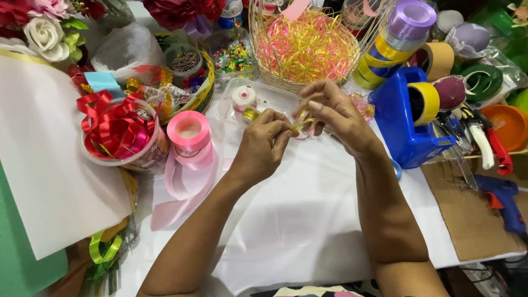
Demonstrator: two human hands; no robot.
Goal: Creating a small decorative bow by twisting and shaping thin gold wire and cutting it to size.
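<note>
From here I cannot make out the small gold piece [302, 124] pinched between my left hand [263, 147] and right hand [335, 116]; the fingers cover most of it. The green sheet [19, 258] runs off the near left edge. The blue glue gun [503, 203] is cut off at right.

The ribbon piece [302, 124] between the hands is gold, the ribbon roll [188, 132] is pink, the tape dispenser [404, 129] is blue, the basket [308, 52] holds yellow and pink shreds, and the surface [297, 209] is white.
</note>
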